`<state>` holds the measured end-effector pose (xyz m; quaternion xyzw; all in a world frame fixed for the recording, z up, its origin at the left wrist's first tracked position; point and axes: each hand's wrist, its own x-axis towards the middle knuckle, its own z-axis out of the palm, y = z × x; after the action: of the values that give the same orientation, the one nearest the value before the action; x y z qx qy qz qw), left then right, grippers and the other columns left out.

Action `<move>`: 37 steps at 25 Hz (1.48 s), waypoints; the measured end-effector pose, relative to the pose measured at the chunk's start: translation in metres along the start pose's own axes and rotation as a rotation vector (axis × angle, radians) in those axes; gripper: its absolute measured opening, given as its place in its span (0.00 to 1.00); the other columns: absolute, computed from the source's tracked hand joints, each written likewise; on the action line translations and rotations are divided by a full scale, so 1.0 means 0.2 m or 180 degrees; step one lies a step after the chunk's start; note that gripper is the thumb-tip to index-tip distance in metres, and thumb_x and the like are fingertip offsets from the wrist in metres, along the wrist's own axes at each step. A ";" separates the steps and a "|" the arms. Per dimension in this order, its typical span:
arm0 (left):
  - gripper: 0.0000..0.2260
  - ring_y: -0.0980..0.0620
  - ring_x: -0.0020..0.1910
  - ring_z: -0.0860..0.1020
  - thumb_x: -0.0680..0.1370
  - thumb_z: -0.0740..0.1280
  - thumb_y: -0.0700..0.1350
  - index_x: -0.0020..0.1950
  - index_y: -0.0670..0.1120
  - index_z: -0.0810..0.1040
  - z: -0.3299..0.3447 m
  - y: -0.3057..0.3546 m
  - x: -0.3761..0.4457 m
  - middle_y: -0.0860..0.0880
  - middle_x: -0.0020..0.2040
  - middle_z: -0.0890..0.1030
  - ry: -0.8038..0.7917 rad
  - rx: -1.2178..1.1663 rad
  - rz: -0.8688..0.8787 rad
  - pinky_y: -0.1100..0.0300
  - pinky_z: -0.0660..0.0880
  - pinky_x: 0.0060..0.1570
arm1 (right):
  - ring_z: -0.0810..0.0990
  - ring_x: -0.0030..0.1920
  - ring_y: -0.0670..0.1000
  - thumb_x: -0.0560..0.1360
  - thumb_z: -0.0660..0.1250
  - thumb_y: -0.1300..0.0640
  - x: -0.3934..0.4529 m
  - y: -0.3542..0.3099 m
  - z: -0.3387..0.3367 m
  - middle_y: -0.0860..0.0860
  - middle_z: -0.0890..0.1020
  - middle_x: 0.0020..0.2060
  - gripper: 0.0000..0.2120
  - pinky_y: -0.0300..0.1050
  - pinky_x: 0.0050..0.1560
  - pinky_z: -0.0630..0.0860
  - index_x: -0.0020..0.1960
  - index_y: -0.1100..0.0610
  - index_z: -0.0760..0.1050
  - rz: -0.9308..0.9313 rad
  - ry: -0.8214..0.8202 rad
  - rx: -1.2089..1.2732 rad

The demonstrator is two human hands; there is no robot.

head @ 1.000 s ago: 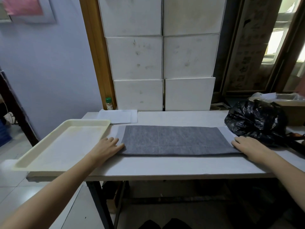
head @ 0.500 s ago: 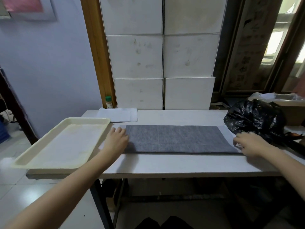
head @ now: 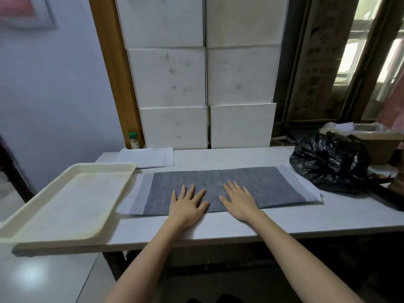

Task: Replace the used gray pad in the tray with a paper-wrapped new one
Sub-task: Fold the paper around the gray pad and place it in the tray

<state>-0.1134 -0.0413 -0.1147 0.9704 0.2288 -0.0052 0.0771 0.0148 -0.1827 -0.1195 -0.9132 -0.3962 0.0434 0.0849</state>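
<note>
A long gray pad [head: 258, 180] lies flat across the middle of the white table, on a sheet of white paper [head: 311, 191] that sticks out past both of its ends. My left hand [head: 188, 204] and my right hand [head: 239, 199] rest palm-down side by side on the pad's near middle, fingers spread, holding nothing. A cream plastic tray [head: 65, 202] sits at the table's left end and overhangs the left edge. Nothing lies in it.
A black plastic bag [head: 330, 160] sits at the right end, touching the paper's corner. Folded white paper [head: 146, 157] lies at the back left, beside a small green-capped bottle [head: 133, 140]. White boxes [head: 205, 84] are stacked along the back. A cardboard box [head: 380, 145] stands far right.
Both hands have slid inward from the pad's two ends to its middle and now lie flat on it. The pad and paper have stayed in place.
</note>
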 end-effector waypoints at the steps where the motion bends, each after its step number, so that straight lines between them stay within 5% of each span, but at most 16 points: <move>1: 0.27 0.46 0.78 0.41 0.79 0.46 0.64 0.77 0.59 0.48 0.00 0.00 -0.01 0.50 0.79 0.46 0.0043 -0.0044 -0.0061 0.44 0.38 0.75 | 0.44 0.77 0.49 0.81 0.44 0.42 -0.01 0.05 0.00 0.50 0.47 0.77 0.29 0.49 0.76 0.41 0.77 0.54 0.46 0.0062 0.0028 -0.0001; 9: 0.33 0.42 0.78 0.42 0.77 0.46 0.67 0.78 0.52 0.48 -0.01 -0.05 -0.11 0.44 0.79 0.45 0.0096 -0.0059 -0.0871 0.40 0.41 0.75 | 0.44 0.77 0.49 0.81 0.44 0.43 -0.09 0.34 -0.07 0.50 0.46 0.77 0.29 0.47 0.76 0.42 0.77 0.53 0.45 0.0333 0.0009 -0.0063; 11: 0.33 0.39 0.77 0.51 0.77 0.46 0.66 0.77 0.49 0.55 -0.07 -0.02 -0.15 0.42 0.78 0.52 -0.0039 0.0168 -0.1019 0.41 0.50 0.73 | 0.43 0.77 0.48 0.81 0.45 0.44 -0.08 0.35 -0.08 0.49 0.46 0.77 0.28 0.46 0.76 0.41 0.77 0.53 0.45 0.0146 -0.0078 -0.0041; 14: 0.26 0.42 0.64 0.71 0.79 0.51 0.62 0.62 0.45 0.76 -0.19 0.01 -0.16 0.41 0.66 0.74 0.0263 0.0784 -0.0660 0.48 0.65 0.61 | 0.45 0.77 0.46 0.82 0.47 0.47 -0.06 0.40 -0.15 0.47 0.48 0.77 0.25 0.43 0.75 0.42 0.77 0.50 0.48 -0.0168 -0.0342 0.0069; 16: 0.23 0.43 0.69 0.66 0.79 0.53 0.61 0.68 0.50 0.71 -0.19 -0.01 -0.15 0.44 0.70 0.70 0.0305 0.0622 0.0023 0.45 0.62 0.65 | 0.48 0.77 0.46 0.82 0.48 0.50 -0.03 0.41 -0.18 0.47 0.51 0.77 0.23 0.44 0.75 0.43 0.76 0.50 0.51 -0.0238 -0.0321 0.0076; 19: 0.26 0.45 0.78 0.45 0.80 0.49 0.62 0.76 0.57 0.55 -0.12 -0.05 -0.14 0.48 0.79 0.50 -0.0108 0.0301 0.0308 0.37 0.44 0.73 | 0.48 0.77 0.47 0.82 0.47 0.49 -0.01 0.36 -0.18 0.47 0.51 0.77 0.24 0.46 0.75 0.43 0.76 0.51 0.52 -0.0202 -0.0120 0.0004; 22: 0.36 0.44 0.78 0.43 0.73 0.52 0.71 0.77 0.54 0.53 -0.10 -0.04 -0.27 0.46 0.79 0.47 0.0057 0.0533 0.0708 0.38 0.43 0.74 | 0.45 0.76 0.46 0.72 0.49 0.30 -0.08 0.37 -0.21 0.44 0.46 0.77 0.39 0.46 0.75 0.42 0.77 0.48 0.47 -0.0286 -0.0402 -0.0025; 24: 0.47 0.39 0.76 0.56 0.64 0.59 0.75 0.77 0.53 0.53 -0.04 -0.07 -0.40 0.43 0.77 0.58 0.0142 0.1037 0.1153 0.32 0.59 0.68 | 0.43 0.75 0.46 0.64 0.56 0.25 -0.17 0.38 -0.28 0.39 0.43 0.74 0.48 0.48 0.75 0.43 0.76 0.45 0.44 -0.0339 -0.0712 0.0053; 26: 0.54 0.38 0.61 0.78 0.52 0.71 0.67 0.75 0.51 0.60 0.03 -0.15 -0.47 0.43 0.65 0.77 0.0155 0.1305 0.0814 0.38 0.78 0.49 | 0.41 0.76 0.48 0.57 0.61 0.25 -0.28 0.38 -0.35 0.41 0.42 0.75 0.55 0.48 0.75 0.44 0.76 0.43 0.42 -0.0390 -0.0961 0.0001; 29: 0.52 0.39 0.49 0.84 0.46 0.81 0.53 0.68 0.49 0.67 0.09 -0.24 -0.48 0.42 0.54 0.84 0.0359 0.1228 0.0487 0.46 0.82 0.39 | 0.39 0.75 0.45 0.53 0.62 0.24 -0.37 0.39 -0.34 0.45 0.39 0.76 0.61 0.44 0.74 0.41 0.76 0.45 0.38 -0.0532 -0.1008 -0.0249; 34: 0.46 0.36 0.56 0.81 0.52 0.80 0.48 0.68 0.46 0.67 0.09 -0.30 -0.53 0.39 0.60 0.81 0.0566 0.1327 0.0600 0.43 0.79 0.48 | 0.36 0.76 0.54 0.61 0.66 0.27 -0.44 0.42 -0.18 0.56 0.37 0.76 0.60 0.49 0.75 0.38 0.76 0.52 0.34 -0.0751 -0.0730 -0.1038; 37: 0.39 0.36 0.73 0.63 0.71 0.71 0.47 0.77 0.45 0.55 0.05 -0.31 -0.58 0.38 0.75 0.62 0.0558 0.1228 0.0708 0.41 0.64 0.68 | 0.41 0.77 0.56 0.67 0.68 0.36 -0.51 0.39 -0.13 0.58 0.41 0.77 0.54 0.50 0.75 0.44 0.76 0.54 0.35 -0.0704 -0.0437 -0.1273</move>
<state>-0.2452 -0.0397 -0.1279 0.9831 0.1211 0.0440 -0.1298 0.0051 -0.3118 -0.1074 -0.8578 -0.4994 0.0164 -0.1205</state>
